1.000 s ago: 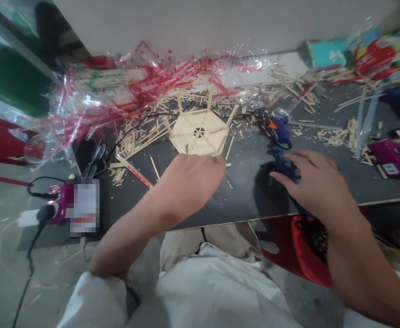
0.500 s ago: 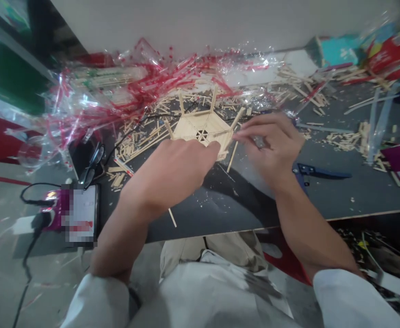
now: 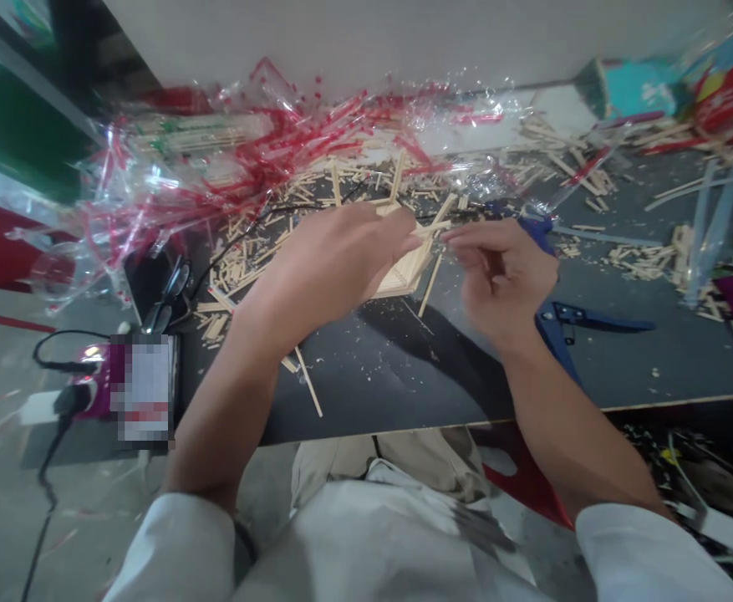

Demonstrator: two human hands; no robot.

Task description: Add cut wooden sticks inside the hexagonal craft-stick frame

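A small hexagonal model (image 3: pixel 397 280) made of thin wooden sticks lies on the dark table, with upright posts at its corners. My left hand (image 3: pixel 341 259) reaches across it and hides much of its base. Between the thumb and fingers of this hand a short wooden stick (image 3: pixel 434 227) points to the right, above the model's right side. My right hand (image 3: pixel 510 272) is closed in a pinch close to the stick's far end. What its fingertips hold, if anything, is too small to make out.
Loose sticks (image 3: pixel 234 267) and clear-and-red plastic wrapping (image 3: pixel 291 142) crowd the back and left. A blue-handled cutter (image 3: pixel 598 320) lies right of my right forearm. A phone (image 3: pixel 150 393), a purple power socket (image 3: pixel 96 380) and glasses (image 3: pixel 169 297) are at the left.
My left hand has moved up and now covers more of the model, with a stick showing at its fingertips. My right hand has shifted slightly, its fingertips near that stick.
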